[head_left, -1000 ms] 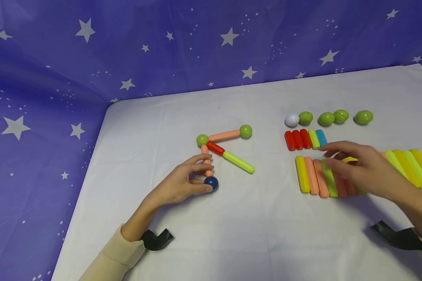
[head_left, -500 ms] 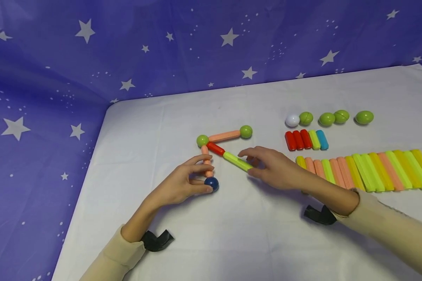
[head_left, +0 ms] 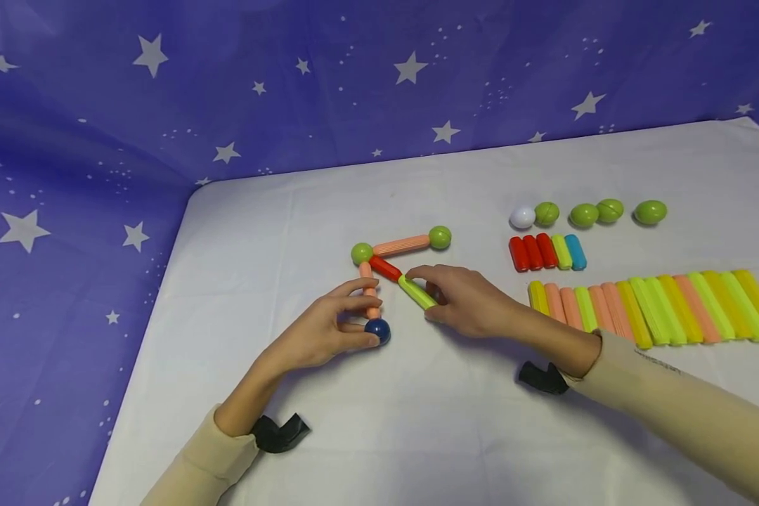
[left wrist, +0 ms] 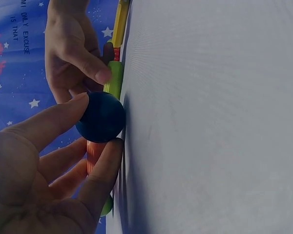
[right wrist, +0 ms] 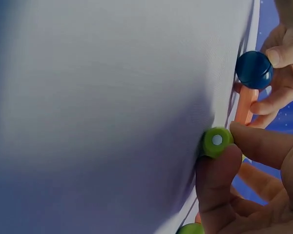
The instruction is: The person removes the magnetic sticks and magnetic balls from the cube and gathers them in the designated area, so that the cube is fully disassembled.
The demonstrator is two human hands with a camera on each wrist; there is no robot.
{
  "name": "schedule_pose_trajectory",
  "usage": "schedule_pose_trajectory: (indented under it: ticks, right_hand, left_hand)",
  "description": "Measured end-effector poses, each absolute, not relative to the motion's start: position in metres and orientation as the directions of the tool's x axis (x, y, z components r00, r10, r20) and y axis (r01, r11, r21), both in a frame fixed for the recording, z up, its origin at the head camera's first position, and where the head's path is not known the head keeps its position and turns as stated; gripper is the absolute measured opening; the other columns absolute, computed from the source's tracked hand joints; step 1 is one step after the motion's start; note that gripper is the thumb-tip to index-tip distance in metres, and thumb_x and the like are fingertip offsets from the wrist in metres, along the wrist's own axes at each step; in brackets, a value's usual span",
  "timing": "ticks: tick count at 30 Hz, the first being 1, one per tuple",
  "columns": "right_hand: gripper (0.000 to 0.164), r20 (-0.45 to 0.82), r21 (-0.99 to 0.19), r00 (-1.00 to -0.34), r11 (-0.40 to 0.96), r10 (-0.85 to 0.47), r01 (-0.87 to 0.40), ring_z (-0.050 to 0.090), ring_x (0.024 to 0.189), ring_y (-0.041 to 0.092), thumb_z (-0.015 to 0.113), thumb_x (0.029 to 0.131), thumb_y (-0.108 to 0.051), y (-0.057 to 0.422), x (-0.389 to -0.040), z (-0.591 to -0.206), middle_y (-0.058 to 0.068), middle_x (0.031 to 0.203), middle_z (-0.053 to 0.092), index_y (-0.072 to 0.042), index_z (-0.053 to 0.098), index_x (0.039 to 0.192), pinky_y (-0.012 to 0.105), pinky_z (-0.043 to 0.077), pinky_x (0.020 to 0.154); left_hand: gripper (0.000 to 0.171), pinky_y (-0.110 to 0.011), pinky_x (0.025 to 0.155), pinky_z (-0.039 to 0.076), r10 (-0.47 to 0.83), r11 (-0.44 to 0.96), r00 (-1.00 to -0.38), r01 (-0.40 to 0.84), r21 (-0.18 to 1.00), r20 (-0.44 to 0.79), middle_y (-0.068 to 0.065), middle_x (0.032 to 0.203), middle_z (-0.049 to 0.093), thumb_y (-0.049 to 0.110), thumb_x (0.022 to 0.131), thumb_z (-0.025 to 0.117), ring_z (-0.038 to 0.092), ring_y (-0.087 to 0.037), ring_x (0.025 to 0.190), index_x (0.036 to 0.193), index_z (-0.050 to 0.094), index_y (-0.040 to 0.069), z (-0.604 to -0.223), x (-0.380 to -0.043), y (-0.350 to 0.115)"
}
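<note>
My left hand [head_left: 319, 330] pinches a dark blue ball [head_left: 377, 327] between thumb and fingers, with its other fingertips along a short pink rod [head_left: 365, 270]. That rod runs up toward a green ball [head_left: 362, 254]. A second pink rod [head_left: 401, 244] joins this ball to another green ball [head_left: 440, 237]. Between the two pink rods, a red rod [head_left: 386, 269] leads from the first ball to a lime rod [head_left: 416, 292]. My right hand [head_left: 474, 302] pinches the lime rod; in the right wrist view its end [right wrist: 217, 140] shows a pale round spot.
On the right lies a long row of yellow, pink and lime rods [head_left: 670, 309], partly behind the right forearm. Above it are short red, lime and blue rods [head_left: 547, 251], then a white ball [head_left: 522, 217] and several green balls [head_left: 584, 215]. A starry purple cloth [head_left: 329, 91] backs the table.
My right hand has come left from above the long row of rods to the lime rod and now pinches it. The left hand stays on the blue ball.
</note>
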State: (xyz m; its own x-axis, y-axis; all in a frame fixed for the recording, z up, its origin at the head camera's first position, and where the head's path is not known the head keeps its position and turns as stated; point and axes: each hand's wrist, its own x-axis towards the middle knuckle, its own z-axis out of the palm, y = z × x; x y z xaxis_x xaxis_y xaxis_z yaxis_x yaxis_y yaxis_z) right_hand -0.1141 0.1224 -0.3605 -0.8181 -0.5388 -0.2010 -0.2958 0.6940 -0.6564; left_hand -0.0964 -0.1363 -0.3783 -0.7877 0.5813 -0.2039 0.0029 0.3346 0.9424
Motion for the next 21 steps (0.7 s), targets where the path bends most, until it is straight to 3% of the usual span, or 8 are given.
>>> schedule_pose_trajectory:
  ticks: [11, 21]
  right_hand:
    - [0.061, -0.225, -0.685, -0.795, 0.672, -0.563, -0.282, 0.054, 0.089, 0.023, 0.063, 0.087, 0.002, 0.133, -0.114, -0.360, 0.003, 0.099, 0.060, -0.015, 0.050, 0.144, 0.037, 0.051, 0.077]
    - [0.062, -0.207, -0.799, -0.844, 0.583, -0.495, -0.146, 0.057, 0.087, 0.024, 0.059, 0.087, 0.001, 0.170, -0.093, -0.353, 0.008, 0.109, 0.057, -0.017, 0.049, 0.146, 0.033, 0.056, 0.061]
  left_hand:
    - [0.055, -0.028, 0.087, 0.055, 0.588, 0.328, -0.783, 0.001, 0.945, -0.203, -0.004, 0.154, 0.034, -0.001, 0.084, 0.077, 0.065, -0.027, 0.108, 0.133, 0.054, -0.009, -0.378, -0.097, -0.138]
    - [0.053, -0.028, 0.088, 0.055, 0.592, 0.317, -0.780, -0.003, 0.949, -0.200, -0.005, 0.155, 0.032, -0.002, 0.084, 0.076, 0.065, -0.028, 0.108, 0.132, 0.055, -0.011, -0.380, -0.097, -0.138]
